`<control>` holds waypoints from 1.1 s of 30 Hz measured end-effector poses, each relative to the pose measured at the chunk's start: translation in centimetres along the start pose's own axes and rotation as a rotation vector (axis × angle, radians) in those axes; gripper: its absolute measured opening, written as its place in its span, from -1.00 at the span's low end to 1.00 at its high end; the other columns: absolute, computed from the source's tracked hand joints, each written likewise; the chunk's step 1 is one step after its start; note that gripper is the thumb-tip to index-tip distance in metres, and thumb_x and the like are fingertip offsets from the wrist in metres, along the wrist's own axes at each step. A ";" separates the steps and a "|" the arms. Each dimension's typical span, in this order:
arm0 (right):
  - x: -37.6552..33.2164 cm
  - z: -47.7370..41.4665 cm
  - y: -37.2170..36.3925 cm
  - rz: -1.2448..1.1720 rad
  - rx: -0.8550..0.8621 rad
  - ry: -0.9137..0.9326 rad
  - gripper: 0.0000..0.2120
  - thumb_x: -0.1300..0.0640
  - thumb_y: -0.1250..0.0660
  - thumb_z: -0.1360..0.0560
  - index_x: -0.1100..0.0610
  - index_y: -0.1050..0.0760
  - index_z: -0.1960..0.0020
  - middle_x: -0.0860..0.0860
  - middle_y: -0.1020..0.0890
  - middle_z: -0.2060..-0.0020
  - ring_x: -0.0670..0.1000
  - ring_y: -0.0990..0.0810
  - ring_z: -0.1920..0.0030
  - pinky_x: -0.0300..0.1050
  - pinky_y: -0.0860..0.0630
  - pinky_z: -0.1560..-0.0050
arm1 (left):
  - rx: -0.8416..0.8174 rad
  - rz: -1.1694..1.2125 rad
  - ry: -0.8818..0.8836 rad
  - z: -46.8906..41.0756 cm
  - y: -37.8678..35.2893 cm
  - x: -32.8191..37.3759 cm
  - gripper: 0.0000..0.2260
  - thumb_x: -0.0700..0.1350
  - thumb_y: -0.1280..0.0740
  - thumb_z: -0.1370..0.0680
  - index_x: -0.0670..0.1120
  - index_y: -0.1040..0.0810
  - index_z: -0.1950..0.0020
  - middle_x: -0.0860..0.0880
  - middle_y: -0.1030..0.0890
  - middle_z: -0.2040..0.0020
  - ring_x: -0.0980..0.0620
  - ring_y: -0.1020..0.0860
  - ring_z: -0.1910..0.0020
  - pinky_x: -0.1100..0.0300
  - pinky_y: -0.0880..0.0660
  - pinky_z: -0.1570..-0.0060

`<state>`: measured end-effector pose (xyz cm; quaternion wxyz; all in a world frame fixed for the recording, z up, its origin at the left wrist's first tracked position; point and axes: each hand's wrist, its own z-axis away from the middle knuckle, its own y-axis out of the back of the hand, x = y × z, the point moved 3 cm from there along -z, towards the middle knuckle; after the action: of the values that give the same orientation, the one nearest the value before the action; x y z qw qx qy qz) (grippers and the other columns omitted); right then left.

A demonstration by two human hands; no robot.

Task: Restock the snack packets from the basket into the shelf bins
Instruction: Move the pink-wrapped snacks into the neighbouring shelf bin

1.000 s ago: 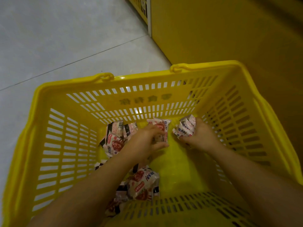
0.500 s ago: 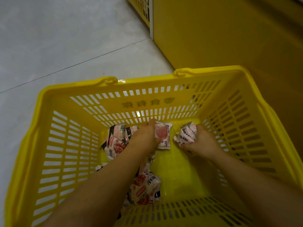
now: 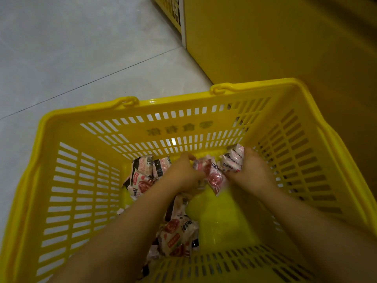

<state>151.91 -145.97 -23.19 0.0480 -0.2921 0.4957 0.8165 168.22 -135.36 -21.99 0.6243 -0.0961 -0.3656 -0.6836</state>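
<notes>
In left hand (image 3: 181,173), right hand (image 3: 254,170): packets (image 3: 232,162) (basket (image 3: 179,102))

Dim, soft light — middle snack packet (image 3: 214,177) smeared by motion.

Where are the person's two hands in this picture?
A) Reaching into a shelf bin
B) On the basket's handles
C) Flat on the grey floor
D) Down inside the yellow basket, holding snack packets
D: both hands are inside the yellow basket. The left hand grips a pink packet, and the right hand grips a bunch of packets near the far wall.
</notes>
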 end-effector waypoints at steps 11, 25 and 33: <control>-1.8 0.8 2.2 -0.108 0.320 0.066 -0.47 0.12 -0.51 -0.33 0.22 -0.38 -0.20 0.14 -0.52 -0.08 0.19 -0.51 -0.11 0.07 -0.49 -0.04 | -0.132 -0.631 -0.476 -2.8 -2.5 2.7 -0.69 -0.23 -0.33 -0.53 -0.02 -0.56 -0.26 -0.05 -0.52 -0.29 -0.06 -0.44 -0.25 0.11 -0.41 -0.15; -1.0 0.2 1.6 -0.177 0.210 0.016 -0.36 0.09 -0.55 -0.31 0.26 -0.36 -0.26 0.19 -0.53 -0.16 0.22 -0.51 -0.18 0.11 -0.46 -0.18 | 0.186 -0.992 -0.564 1.0 0.5 0.9 -0.65 0.02 -0.27 -0.57 -0.02 -0.39 -0.34 -0.06 -0.51 -0.23 -0.10 -0.47 -0.22 0.05 -0.38 -0.15; -0.6 0.4 1.4 -0.184 0.197 -0.001 -0.38 0.07 -0.56 -0.30 0.24 -0.36 -0.24 0.18 -0.55 -0.14 0.20 -0.54 -0.15 0.05 -0.49 -0.14 | -0.536 -1.107 -0.262 6.4 -0.9 -3.3 -0.65 -0.03 -0.24 -0.61 -0.06 -0.41 -0.39 -0.12 -0.44 -0.33 -0.09 -0.36 -0.37 -0.05 -0.21 -0.39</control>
<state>151.78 -146.21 -21.66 0.1512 -0.3298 0.5448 0.7560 165.98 -128.83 -19.70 0.0821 -0.1289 -0.2506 -0.9560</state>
